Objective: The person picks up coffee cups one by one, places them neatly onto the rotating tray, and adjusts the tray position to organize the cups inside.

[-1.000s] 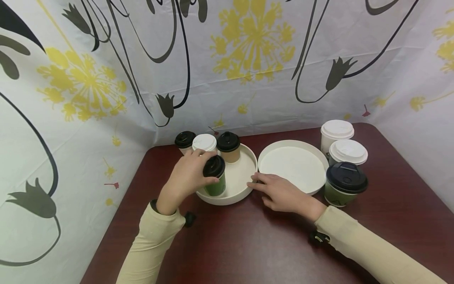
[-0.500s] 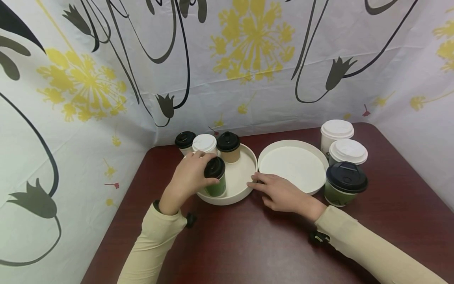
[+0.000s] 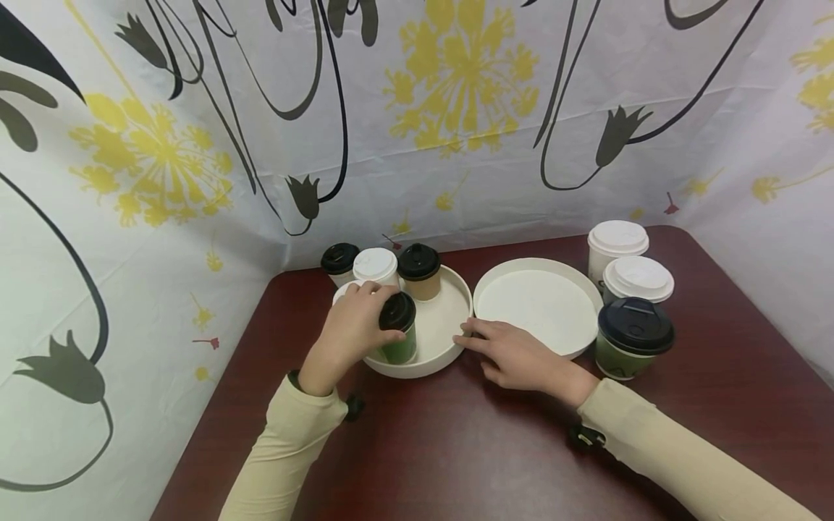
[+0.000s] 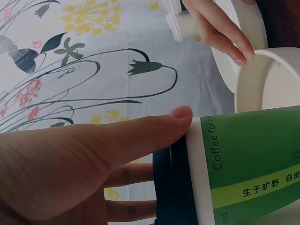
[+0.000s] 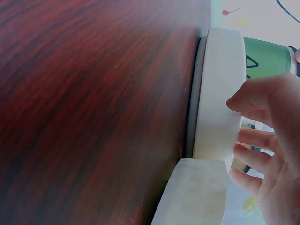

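Note:
My left hand (image 3: pixel 352 322) grips a green paper coffee cup (image 3: pixel 400 347) by its black lid (image 4: pixel 174 183), thumb on one side and fingers on the other. Upright, the cup overlaps the near left part of the left round cream tray (image 3: pixel 439 329). A brown cup with a black lid (image 3: pixel 422 284) stands in this tray, farther back. Beside it is a white-lidded cup (image 3: pixel 376 265), partly behind my left hand. My right hand (image 3: pixel 521 354) touches the left tray's right rim with fairly straight fingertips, near where the two trays meet.
Another round cream tray (image 3: pixel 531 300) lies right of the first. Past it stand two white-lidded cups (image 3: pixel 617 242) and a green cup with a black lid (image 3: pixel 622 354). One more black-lidded cup (image 3: pixel 339 260) is at the back left. Patterned cloth (image 3: pixel 417 181) encloses the dark red table (image 3: pixel 443 449).
The left hand and the green cup have shifted slightly right and nearer. My right hand stays at the tray rim, and the other cups keep their places.

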{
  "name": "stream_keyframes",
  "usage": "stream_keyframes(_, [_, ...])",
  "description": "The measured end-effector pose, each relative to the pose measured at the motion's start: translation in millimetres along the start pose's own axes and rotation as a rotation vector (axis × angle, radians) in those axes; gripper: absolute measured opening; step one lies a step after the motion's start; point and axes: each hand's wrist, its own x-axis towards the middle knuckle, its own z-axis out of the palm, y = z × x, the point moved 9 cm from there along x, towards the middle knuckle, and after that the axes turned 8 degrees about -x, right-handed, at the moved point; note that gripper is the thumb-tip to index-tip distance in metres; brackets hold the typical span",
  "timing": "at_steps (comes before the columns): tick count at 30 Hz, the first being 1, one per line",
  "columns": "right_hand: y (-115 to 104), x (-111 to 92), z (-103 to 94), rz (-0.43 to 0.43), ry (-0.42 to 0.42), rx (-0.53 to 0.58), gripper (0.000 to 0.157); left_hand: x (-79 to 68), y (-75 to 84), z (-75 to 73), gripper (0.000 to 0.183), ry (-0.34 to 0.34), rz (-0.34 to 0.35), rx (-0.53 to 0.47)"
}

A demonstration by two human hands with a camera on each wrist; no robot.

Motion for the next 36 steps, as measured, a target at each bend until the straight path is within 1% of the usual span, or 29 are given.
stream_keyframes(6, [-0.2, 0.1, -0.4, 0.003, 0.001, -0.005, 0.054, 1.1, -0.9, 5.7, 0.075, -0.009, -0.004, -0.013])
stream_keyframes(13, [0.0, -0.1, -0.4, 0.005, 0.002, -0.004, 0.054, 0.5, -1.4, 9.0, 0.076, -0.004, -0.007, -0.015])
stream_keyframes(18, [0.0, -0.3, -0.3, 0.011, -0.002, -0.008, 0.055, 0.5, -2.9, 12.8, 0.077, -0.017, -0.014, -0.019])
stream_keyframes(31, [-0.3, -0.3, -0.8, 0.008, 0.010, -0.004, 0.055, -2.1, -0.4, 16.0, 0.079, -0.003, 0.020, -0.007])
stream_keyframes(36, [0.1, -0.3, 0.4, 0.009, 0.006, -0.006, 0.055, -2.1, -0.6, 18.3, 0.080, -0.010, 0.012, -0.015])
